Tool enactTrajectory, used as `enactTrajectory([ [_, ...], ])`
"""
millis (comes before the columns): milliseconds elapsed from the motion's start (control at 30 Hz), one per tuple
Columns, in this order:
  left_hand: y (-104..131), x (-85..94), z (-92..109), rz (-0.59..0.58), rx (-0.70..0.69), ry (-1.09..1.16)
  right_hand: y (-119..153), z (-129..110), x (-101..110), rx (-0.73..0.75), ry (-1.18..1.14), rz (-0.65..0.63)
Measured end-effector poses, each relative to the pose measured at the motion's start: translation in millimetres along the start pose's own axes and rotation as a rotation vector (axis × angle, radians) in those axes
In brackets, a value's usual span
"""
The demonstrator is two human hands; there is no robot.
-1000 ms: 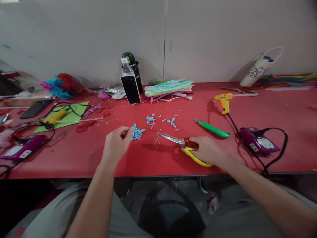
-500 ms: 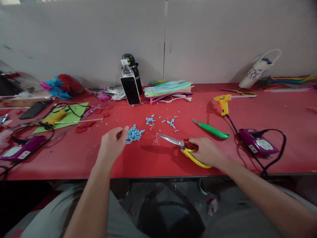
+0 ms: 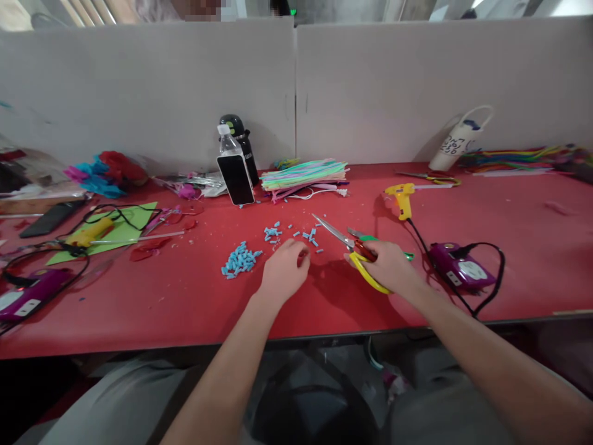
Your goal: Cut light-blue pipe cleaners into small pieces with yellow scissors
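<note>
Scissors [image 3: 334, 231] with red and yellow handles are gripped in my right hand [image 3: 391, 266], their blades together and pointing up and left. Behind that hand, a green utility knife [image 3: 369, 238] lies partly hidden. My left hand [image 3: 285, 269] is over the red table with curled fingers; whatever they may hold is hidden. To its left is a heap of short, light-blue cut pieces [image 3: 241, 259]. Just beyond its fingers lie a small cluster of the same blue pieces [image 3: 272, 232] and several scattered ones [image 3: 311, 235].
A bundle of pastel pipe cleaners [image 3: 303, 175] lies at the back, beside a phone [image 3: 236, 179] propped against a bottle [image 3: 228, 142]. Yellow glue guns lie right [image 3: 402, 199] and left [image 3: 92, 232], wired to purple power boxes [image 3: 463, 267]. A white tumbler [image 3: 451, 147] leans at the back right.
My left hand has moved right, from the blue heap to in front of the scattered pieces. The scissors have swung up and right, over the utility knife. The view has tilted upward.
</note>
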State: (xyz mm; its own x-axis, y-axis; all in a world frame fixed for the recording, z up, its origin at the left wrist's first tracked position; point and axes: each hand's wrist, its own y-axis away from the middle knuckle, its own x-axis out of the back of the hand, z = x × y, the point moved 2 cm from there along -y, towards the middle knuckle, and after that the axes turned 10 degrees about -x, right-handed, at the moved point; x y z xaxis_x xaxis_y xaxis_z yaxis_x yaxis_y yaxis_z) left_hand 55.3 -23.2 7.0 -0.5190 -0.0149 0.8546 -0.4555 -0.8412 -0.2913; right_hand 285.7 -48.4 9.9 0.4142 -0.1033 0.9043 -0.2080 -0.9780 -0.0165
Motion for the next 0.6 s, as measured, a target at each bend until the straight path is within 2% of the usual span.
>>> enactTrajectory([
  [100,-22.1,-8.0,4.4,-0.019,0.02,-0.046,0.4,-0.7,3.4,-0.035,0.004,-0.014],
  [233,-41.8,-13.3,-4.0,-0.075,0.016,-0.09,1.2,0.6,6.0,-0.041,0.042,0.001],
  [433,-51.7,-20.0,-6.0,-0.154,-0.109,-0.174,1.0,6.3,8.1,-0.056,0.033,-0.015],
  [600,-53.7,-25.1,-3.8,-0.143,-0.118,-0.254,-0.1,8.1,7.0,-0.073,0.012,-0.033],
])
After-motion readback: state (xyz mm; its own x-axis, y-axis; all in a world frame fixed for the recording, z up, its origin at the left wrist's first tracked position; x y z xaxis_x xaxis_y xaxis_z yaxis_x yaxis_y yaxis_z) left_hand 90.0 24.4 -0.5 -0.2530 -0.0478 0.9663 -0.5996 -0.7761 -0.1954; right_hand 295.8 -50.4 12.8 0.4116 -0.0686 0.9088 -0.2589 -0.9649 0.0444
